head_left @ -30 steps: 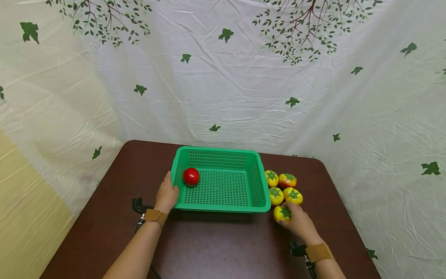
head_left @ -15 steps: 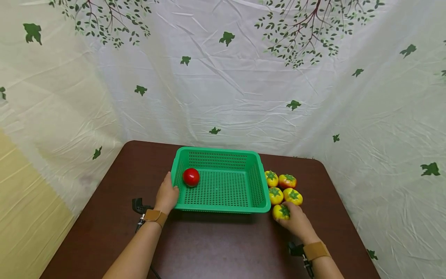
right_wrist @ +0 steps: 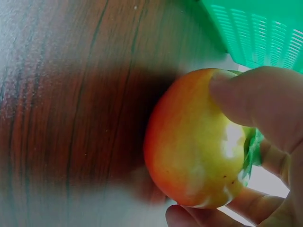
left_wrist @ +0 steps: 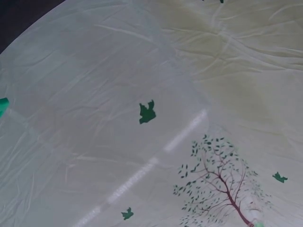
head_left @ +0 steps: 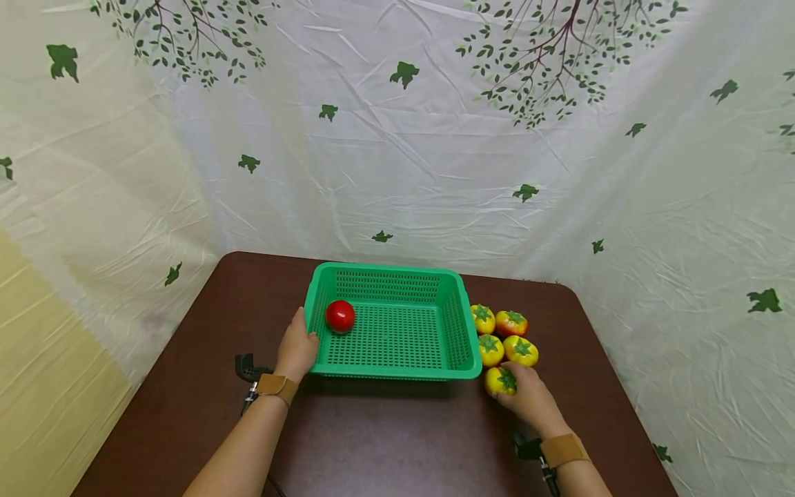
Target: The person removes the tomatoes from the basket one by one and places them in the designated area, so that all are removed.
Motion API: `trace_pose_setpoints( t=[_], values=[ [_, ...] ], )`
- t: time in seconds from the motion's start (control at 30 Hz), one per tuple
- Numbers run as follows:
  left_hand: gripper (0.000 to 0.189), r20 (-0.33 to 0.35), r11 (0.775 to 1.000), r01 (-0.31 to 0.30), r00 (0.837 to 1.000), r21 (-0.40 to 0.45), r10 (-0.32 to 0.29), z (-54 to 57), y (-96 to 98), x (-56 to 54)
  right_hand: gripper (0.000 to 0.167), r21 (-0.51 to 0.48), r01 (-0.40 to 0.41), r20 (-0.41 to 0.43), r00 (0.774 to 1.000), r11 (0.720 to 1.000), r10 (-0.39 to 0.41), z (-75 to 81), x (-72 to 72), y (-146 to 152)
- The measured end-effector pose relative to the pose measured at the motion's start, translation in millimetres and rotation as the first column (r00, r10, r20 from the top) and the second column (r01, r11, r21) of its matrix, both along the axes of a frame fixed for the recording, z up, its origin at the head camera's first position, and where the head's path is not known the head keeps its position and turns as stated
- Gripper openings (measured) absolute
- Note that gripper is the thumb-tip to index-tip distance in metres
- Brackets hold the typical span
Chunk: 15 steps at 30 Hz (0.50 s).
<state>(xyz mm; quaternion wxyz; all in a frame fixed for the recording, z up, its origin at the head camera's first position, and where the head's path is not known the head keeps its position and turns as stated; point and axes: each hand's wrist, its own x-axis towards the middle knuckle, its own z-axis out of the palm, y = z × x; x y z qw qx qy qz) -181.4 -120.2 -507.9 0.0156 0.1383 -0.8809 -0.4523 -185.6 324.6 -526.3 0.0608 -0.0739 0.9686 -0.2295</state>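
Observation:
A green perforated plastic basket sits on the table, a shiny red round fruit inside near its left wall. My left hand grips the basket's left side, thumb over the rim and fingers along the outside; the left wrist view does not show this hand. By the basket's front right corner, my right hand holds a yellow persimmon with a green leafy top. In the right wrist view that persimmon shows an orange-red side, with the thumb on one side and fingers on the other.
Several more persimmons cluster right of the basket, just beyond my right hand. The dark brown table ends at a white leaf-printed cloth hung behind and at the sides. Both wrists wear strapped cameras.
My right hand and its persimmon have shifted very slightly left, toward the basket's corner. The left hand and the basket stay where they were.

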Motion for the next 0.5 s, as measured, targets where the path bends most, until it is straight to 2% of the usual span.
trace_pose_setpoints(
  t=[0.1, 0.5],
  values=[
    [0.068, 0.006, 1.0, 0.001, 1.0, 0.002, -0.001, 3.0, 0.0, 0.4, 0.06, 0.009, -0.004, 0.006, 1.0, 1.0, 0.004, 3.6, 0.6, -0.2],
    [0.067, 0.007, 1.0, -0.02, 1.0, 0.008, 0.02, 1.2, 5.4, -7.9, 0.062, 0.004, -0.021, 0.045, 0.999, 1.0, 0.021, 4.3, -15.8, 2.1]
  ],
)
